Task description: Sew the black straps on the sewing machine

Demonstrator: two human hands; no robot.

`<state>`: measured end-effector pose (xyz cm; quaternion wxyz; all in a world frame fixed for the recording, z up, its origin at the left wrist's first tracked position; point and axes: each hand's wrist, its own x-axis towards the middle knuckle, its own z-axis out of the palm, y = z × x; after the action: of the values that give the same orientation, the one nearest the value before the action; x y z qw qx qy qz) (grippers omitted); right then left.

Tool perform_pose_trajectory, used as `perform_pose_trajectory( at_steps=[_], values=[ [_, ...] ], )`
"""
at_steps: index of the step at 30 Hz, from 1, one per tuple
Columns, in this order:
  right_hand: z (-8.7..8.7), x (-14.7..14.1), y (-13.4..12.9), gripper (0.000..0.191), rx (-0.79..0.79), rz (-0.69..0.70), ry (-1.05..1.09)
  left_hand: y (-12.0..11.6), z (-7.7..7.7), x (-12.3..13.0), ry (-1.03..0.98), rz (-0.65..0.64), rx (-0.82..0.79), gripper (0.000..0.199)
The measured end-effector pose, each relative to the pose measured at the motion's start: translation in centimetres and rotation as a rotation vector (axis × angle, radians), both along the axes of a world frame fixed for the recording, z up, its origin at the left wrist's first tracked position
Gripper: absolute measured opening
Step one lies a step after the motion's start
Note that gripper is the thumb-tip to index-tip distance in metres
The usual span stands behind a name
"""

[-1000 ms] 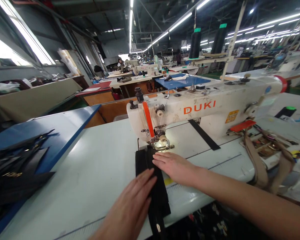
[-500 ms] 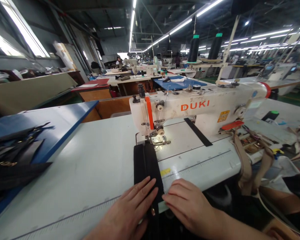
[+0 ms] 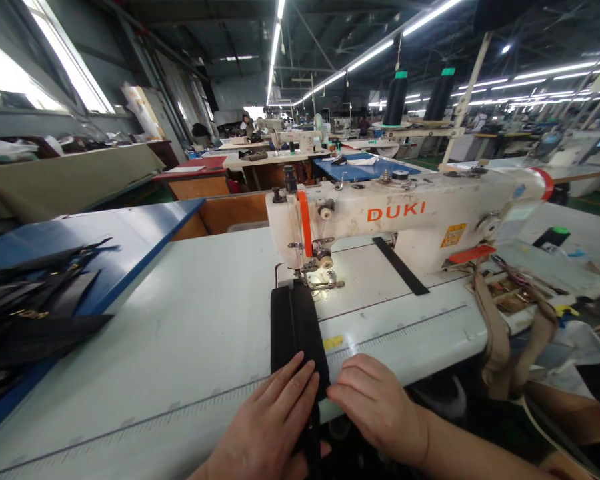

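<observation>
A folded black fabric strip lies lengthwise on the white sewing table, its far end at the presser foot of a white DUKI sewing machine. My left hand is on the near end of the strip, with a thumb seemingly beneath it. My right hand rests on the table, its fingertips touching the strip's right edge. The needle area is lit and stays uncovered by either hand.
Dark strips with gold-coloured fittings lie on a blue-edged side table at left. Tan straps hang off the table's right side. Two black thread cones stand above the machine. Rows of other machines and a distant person stand beyond.
Both hands have moved toward me, with the right hand sliding off the strip's top to its edge. The strip now sits straighter, its far end at the presser foot.
</observation>
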<state>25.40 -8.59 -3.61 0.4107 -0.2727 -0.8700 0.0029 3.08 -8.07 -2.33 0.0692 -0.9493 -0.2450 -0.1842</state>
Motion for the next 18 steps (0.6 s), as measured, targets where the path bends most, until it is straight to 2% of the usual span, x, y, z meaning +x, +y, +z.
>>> perform_pose_trajectory(
  at_steps=[4,7,11,14,18],
  values=[
    [-0.1,0.1,0.1,0.038,-0.022,-0.004,0.0,-0.3,0.2,1.1,-0.087,0.049,0.111,0.033],
    [0.1,0.6,0.2,0.039,-0.065,0.015,-0.071,-0.2,-0.1,1.2,-0.093,0.03,0.165,0.035],
    [0.7,1.5,0.4,0.036,-0.141,0.06,-0.157,0.1,-1.5,0.9,-0.104,0.012,0.208,0.041],
    [1.2,1.9,0.8,0.029,-0.201,0.039,-0.156,0.3,-2.2,0.8,-0.097,0.025,0.237,0.04],
    [1.7,1.6,1.5,0.026,-0.224,0.046,-0.204,0.4,-2.0,0.7,-0.038,0.012,0.257,0.04]
  ],
)
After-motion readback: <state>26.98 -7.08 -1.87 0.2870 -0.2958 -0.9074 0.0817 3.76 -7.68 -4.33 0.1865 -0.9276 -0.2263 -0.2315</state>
